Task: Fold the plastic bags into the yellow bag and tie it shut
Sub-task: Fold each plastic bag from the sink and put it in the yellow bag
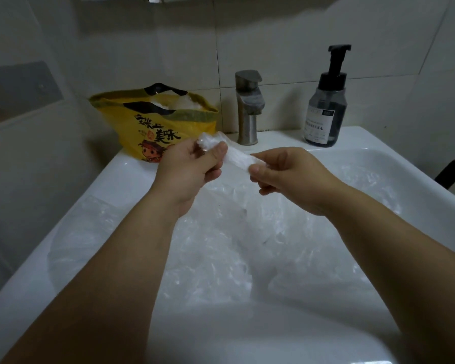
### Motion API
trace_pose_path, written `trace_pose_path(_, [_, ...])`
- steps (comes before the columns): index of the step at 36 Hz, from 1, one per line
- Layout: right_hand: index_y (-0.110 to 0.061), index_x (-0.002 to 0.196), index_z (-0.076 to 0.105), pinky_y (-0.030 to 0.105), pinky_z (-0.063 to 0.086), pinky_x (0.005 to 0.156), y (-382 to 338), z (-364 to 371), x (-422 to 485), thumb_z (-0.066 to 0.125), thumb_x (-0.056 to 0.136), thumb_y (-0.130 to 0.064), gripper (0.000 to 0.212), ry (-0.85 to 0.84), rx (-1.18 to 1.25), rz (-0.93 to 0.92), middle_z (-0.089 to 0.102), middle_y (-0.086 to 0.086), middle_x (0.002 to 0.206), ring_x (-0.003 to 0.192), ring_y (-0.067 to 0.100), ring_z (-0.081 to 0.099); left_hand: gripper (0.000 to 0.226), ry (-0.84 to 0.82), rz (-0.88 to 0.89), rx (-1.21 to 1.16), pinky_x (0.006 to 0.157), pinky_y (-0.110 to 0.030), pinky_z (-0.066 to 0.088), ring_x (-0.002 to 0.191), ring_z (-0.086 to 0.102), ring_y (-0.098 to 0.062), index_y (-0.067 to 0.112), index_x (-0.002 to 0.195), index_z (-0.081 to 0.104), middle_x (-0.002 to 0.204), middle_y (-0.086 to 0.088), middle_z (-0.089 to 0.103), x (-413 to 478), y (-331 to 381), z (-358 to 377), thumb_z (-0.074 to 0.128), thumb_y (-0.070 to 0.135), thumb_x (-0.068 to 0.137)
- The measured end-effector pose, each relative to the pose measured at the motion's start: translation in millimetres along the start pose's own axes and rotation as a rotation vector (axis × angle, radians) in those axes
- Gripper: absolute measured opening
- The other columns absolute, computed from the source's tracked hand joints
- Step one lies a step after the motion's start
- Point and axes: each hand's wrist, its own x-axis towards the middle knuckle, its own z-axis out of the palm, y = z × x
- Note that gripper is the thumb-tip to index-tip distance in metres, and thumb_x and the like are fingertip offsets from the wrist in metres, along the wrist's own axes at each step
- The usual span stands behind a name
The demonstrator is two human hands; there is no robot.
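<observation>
Left hand [187, 169] and right hand [286, 174] bare. Left forearm [111, 271], right forearm [384, 245] bare to near edge. Thumbnails [255, 169] short, plain.

Glossy white sink [132, 164], seemingly ceramic; brushed metal tap [248, 106]; thin crinkled clear plastic bags [221, 258]

Bottle label [317, 124] print illegibly small; lower corner of yellow bag [142, 122] behind left hand [187, 170].

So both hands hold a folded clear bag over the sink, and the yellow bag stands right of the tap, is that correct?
Not quite: the head view shows the yellow bag left of the tap. The left hand and right hand do hold the clear bag over the sink.
</observation>
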Motion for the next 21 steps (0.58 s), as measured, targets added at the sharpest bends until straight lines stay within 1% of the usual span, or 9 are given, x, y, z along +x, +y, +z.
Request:
trace_pose_path(4, [-0.019,0.093,0.066,0.023,0.056,0.072,-1.8,3.0,0.3,0.060,0.092,-0.024,0.008,0.019,-0.020,0.016,0.066,0.000,0.082,0.068,0.009,0.060,0.002,0.068,-0.018,-0.019,0.067,-0.015,0.054,0.071,0.059,-0.005,0.016,0.089,0.067,0.073,0.007,0.065,2.6,-2.9,0.9,0.068,0.016,0.087])
trace_pose_path(7, [-0.006,0.097,0.068,0.025,0.056,0.071,-3.2,7.2,0.3,0.058,0.094,-0.021,0.017,0.082,0.036,0.001,0.063,0.006,0.082,0.067,0.010,0.057,0.007,0.086,-0.048,-0.226,0.062,-0.015,0.050,0.072,0.057,-0.005,0.017,0.085,0.066,0.072,0.007,0.063,0.5,-2.1,6.3,0.068,0.024,0.085])
trace_pose_path(9, [-0.004,0.099,0.067,0.022,0.055,0.068,-4.4,10.8,-0.5,0.057,0.095,-0.019,0.018,0.117,0.105,-0.008,0.063,0.007,0.084,0.067,0.010,0.055,0.035,0.003,-0.083,-0.292,0.068,-0.020,0.050,0.092,0.062,-0.009,0.022,0.097,0.064,0.094,0.005,0.067,-0.3,-4.4,8.5,0.066,0.046,0.071])
trace_pose_path(11, [-0.004,0.095,0.067,0.021,0.054,0.064,-5.4,14.5,-1.9,0.056,0.095,-0.017,0.016,0.122,0.198,-0.010,0.062,0.007,0.078,0.064,0.009,0.054,0.078,-0.188,-0.130,-0.206,0.077,-0.026,0.051,0.110,0.062,-0.015,0.027,0.112,0.059,0.117,0.002,0.065,-2.9,-9.6,11.8,0.067,0.071,0.049])
trace_pose_path(13, [-0.001,0.090,0.067,0.028,0.053,0.067,-5.8,18.2,-3.4,0.056,0.095,-0.015,0.019,0.097,0.270,-0.006,0.063,0.016,0.075,0.065,0.015,0.056,0.103,-0.361,-0.136,-0.035,0.079,-0.029,0.053,0.100,0.067,-0.011,0.024,0.117,0.060,0.111,0.005,0.070,-6.7,-17.8,18.8,0.071,0.083,0.033])
trace_pose_path(15, [0.006,0.091,0.066,0.035,0.051,0.070,-5.3,22.8,-5.4,0.056,0.094,-0.011,0.020,0.052,0.319,-0.006,0.062,0.026,0.078,0.069,0.025,0.056,0.092,-0.396,-0.134,0.067,0.078,-0.029,0.056,0.089,0.068,-0.009,0.021,0.107,0.063,0.096,0.006,0.072,-9.7,-21.3,27.2,0.071,0.082,0.039])
trace_pose_path(18, [0.004,0.086,0.068,0.025,0.051,0.061,-4.2,27.6,-8.5,0.056,0.094,-0.007,0.017,0.007,0.314,-0.049,0.064,0.017,0.072,0.065,0.022,0.058,0.050,-0.309,-0.155,0.000,0.069,-0.024,0.055,0.089,0.068,-0.011,0.021,0.105,0.067,0.105,-0.001,0.072,-10.2,-17.0,31.9,0.053,0.062,0.080])
trace_pose_path(19, [0.003,0.087,0.069,0.022,0.049,0.058,-3.4,28.7,-9.3,0.057,0.093,-0.009,0.018,0.005,0.286,-0.062,0.066,0.019,0.075,0.067,0.022,0.058,0.041,-0.290,-0.163,-0.015,0.068,-0.023,0.053,0.091,0.068,-0.011,0.022,0.106,0.068,0.109,-0.001,0.072,-9.2,-14.5,31.1,0.046,0.053,0.091])
trace_pose_path(21, [0.000,0.088,0.071,0.022,0.049,0.059,-3.2,29.8,-9.5,0.059,0.093,-0.013,0.018,0.002,0.245,-0.067,0.066,0.021,0.080,0.069,0.019,0.058,0.034,-0.271,-0.170,-0.064,0.071,-0.023,0.054,0.096,0.068,-0.012,0.022,0.106,0.068,0.112,0.002,0.072,-5.4,-10.6,26.7,0.040,0.040,0.101])
